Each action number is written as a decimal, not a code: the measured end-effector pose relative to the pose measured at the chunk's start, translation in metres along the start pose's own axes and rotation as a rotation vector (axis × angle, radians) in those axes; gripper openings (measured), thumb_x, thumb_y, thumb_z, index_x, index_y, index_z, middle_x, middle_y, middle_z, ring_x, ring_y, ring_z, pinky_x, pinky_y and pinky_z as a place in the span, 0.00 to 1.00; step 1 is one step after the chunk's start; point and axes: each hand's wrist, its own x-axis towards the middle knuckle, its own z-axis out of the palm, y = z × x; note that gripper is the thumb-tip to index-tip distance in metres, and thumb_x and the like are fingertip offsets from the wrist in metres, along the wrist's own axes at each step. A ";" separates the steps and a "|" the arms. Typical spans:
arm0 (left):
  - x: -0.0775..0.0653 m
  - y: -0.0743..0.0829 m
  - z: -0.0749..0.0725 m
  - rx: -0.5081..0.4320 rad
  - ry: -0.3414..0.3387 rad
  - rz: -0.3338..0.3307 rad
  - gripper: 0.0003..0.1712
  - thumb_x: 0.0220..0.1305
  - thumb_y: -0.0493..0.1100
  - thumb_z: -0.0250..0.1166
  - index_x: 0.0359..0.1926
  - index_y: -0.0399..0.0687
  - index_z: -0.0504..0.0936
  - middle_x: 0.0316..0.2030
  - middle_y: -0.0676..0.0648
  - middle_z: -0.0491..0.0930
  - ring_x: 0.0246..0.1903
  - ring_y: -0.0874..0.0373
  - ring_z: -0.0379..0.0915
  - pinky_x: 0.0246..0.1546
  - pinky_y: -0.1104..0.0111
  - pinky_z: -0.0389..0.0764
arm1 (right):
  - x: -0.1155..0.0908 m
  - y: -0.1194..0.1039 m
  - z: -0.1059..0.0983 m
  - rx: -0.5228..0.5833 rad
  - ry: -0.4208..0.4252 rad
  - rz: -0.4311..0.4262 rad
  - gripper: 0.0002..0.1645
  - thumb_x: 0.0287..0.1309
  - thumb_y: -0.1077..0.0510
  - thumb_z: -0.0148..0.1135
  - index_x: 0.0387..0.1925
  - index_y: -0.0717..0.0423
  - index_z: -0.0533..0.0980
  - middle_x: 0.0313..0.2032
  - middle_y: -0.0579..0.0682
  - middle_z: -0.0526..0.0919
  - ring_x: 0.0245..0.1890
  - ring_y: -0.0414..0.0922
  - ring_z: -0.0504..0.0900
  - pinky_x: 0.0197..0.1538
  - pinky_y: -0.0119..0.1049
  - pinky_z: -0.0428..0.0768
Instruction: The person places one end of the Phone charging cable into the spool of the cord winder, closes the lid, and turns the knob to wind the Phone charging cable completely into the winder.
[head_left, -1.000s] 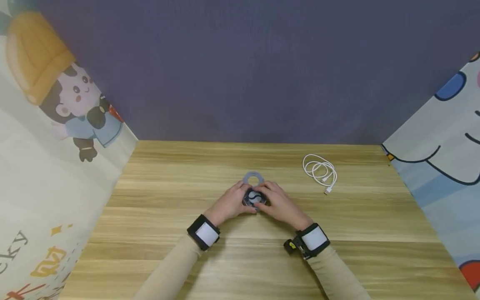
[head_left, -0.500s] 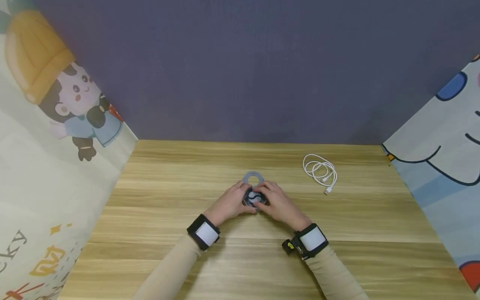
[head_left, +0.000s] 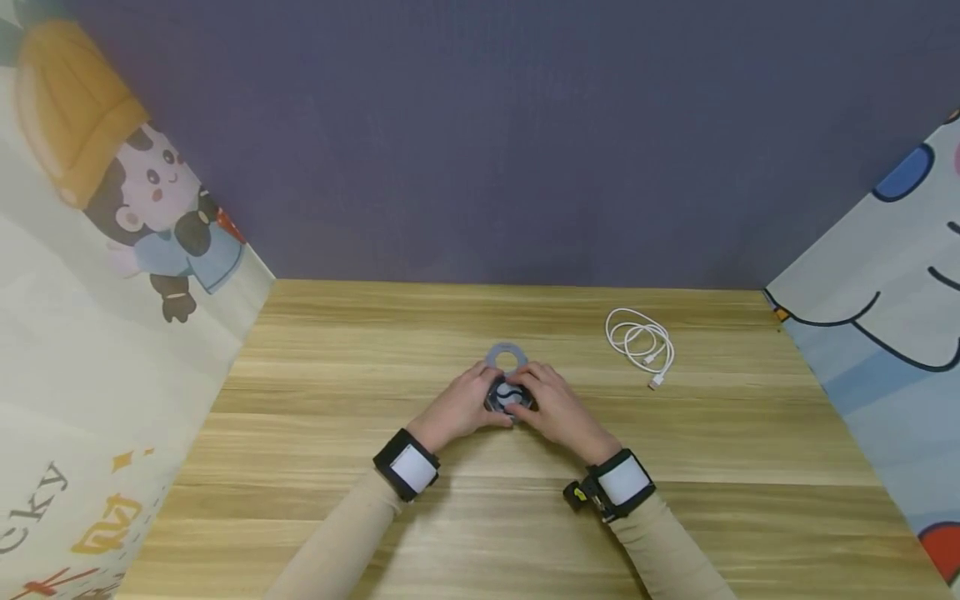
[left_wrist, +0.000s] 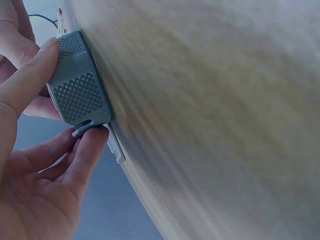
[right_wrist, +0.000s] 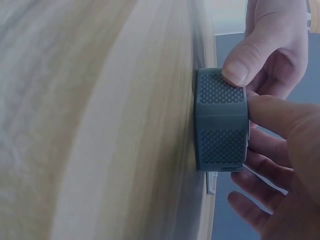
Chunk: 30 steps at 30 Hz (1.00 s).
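Note:
A dark grey hexagonal case (head_left: 505, 395) with a pale swirl on its top face is at the middle of the table. Raised dots texture its sides in both wrist views. From its far side a flat grey ring (head_left: 492, 353) sticks out. My left hand (head_left: 463, 405) grips the case by its rim, thumb on the near side and fingertips at the far edge. On the other side my right hand (head_left: 561, 408) holds it too, its thumb bent over the top face and its fingers towards the far side. The hands partly hide the case in the head view.
A white charging cable (head_left: 636, 327) lies loosely coiled towards the back right of the wooden table (head_left: 345, 350). A dark blue panel (head_left: 480, 150) rises along the back edge, with cartoon-printed panels at either side.
Almost nothing differs: both hands keep their hold on the case in the same spot. The right wrist has shifted very slightly to the left.

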 end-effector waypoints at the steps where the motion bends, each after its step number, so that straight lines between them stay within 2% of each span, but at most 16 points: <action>1: 0.000 0.000 0.000 -0.002 0.001 0.001 0.43 0.57 0.55 0.79 0.67 0.37 0.74 0.66 0.35 0.73 0.63 0.42 0.74 0.65 0.53 0.77 | 0.000 0.000 0.000 -0.003 0.001 0.000 0.27 0.64 0.50 0.72 0.58 0.61 0.80 0.56 0.54 0.80 0.58 0.52 0.77 0.63 0.50 0.78; 30: 0.000 0.002 -0.001 -0.021 -0.001 0.000 0.43 0.57 0.53 0.79 0.67 0.36 0.74 0.66 0.34 0.72 0.64 0.42 0.73 0.66 0.52 0.76 | -0.001 -0.001 0.001 -0.022 0.008 0.015 0.27 0.64 0.50 0.72 0.58 0.62 0.80 0.57 0.54 0.80 0.57 0.51 0.77 0.64 0.49 0.78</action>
